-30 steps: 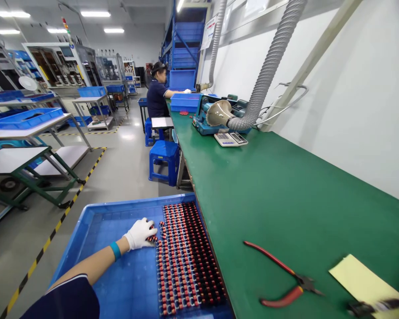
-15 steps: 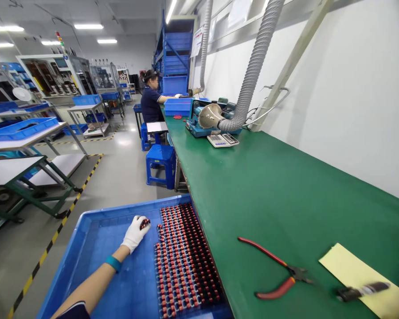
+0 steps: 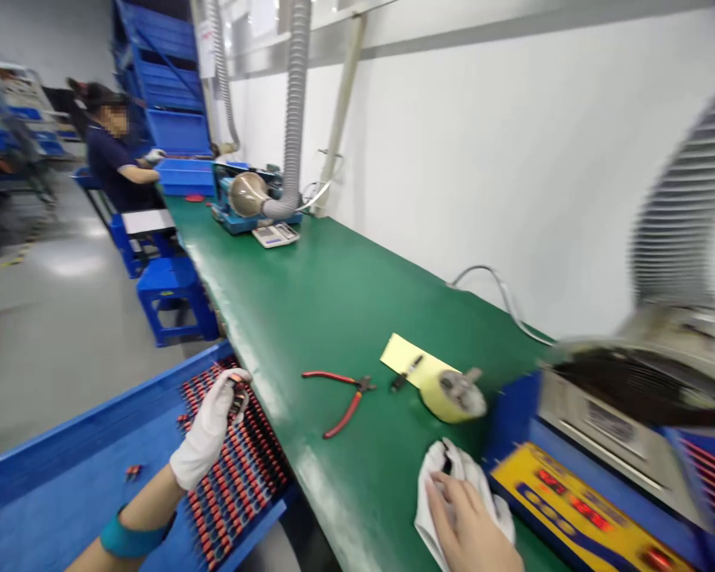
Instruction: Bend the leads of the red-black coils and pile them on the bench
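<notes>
My left hand (image 3: 206, 433), in a white glove with a teal band on the wrist, is closed around a few small dark parts with copper-red windings, seemingly wire coils (image 3: 237, 401). It is above rows of similar red-and-black coils (image 3: 232, 477) in a blue tray (image 3: 53, 445). One loose coil (image 3: 133, 473) lies apart on the tray floor. At the bench's near side, my bare right hand (image 3: 470, 520) has its fingers curled on a crumpled white glove (image 3: 470, 469). A small black piece shows at the glove's top; what it is I cannot tell.
Red-handled cutters (image 3: 349, 397), a marker (image 3: 406, 373) on yellow paper and a tape roll (image 3: 450, 396) lie on the green bench (image 3: 274, 310). A machine with a yellow display panel (image 3: 577, 508) stands right. A calculator (image 3: 276, 234) and a co-worker (image 3: 116, 159) are farther back.
The view has swung right, bringing my right hand, the white glove and the machine into sight. My left hand has moved from the bare tray floor to above the coil rows.
</notes>
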Demonstrator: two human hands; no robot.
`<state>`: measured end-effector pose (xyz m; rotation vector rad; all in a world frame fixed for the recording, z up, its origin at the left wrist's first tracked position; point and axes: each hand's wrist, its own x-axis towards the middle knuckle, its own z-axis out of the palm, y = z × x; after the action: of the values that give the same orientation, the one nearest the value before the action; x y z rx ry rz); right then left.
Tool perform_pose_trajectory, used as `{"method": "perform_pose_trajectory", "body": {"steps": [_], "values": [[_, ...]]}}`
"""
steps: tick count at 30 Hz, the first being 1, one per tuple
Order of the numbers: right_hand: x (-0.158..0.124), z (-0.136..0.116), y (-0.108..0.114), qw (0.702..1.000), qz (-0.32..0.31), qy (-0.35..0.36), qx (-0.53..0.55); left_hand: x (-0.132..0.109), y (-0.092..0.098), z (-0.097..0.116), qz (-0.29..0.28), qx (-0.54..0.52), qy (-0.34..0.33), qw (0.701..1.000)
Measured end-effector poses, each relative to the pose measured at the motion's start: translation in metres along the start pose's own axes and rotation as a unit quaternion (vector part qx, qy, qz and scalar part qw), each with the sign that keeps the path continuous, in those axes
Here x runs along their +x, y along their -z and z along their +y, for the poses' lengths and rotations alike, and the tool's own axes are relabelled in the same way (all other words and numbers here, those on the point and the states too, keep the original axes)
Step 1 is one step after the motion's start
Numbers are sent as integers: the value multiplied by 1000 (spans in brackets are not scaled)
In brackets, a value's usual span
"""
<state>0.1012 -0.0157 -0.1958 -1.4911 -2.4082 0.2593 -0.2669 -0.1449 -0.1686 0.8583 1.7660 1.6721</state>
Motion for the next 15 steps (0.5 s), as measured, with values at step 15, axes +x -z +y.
{"method": "perform_pose_trajectory", "body": {"steps": [15], "values": [[-89,22,31,985,48,-142,-89,-48,-216,21,-487,437,-370,660]]}}
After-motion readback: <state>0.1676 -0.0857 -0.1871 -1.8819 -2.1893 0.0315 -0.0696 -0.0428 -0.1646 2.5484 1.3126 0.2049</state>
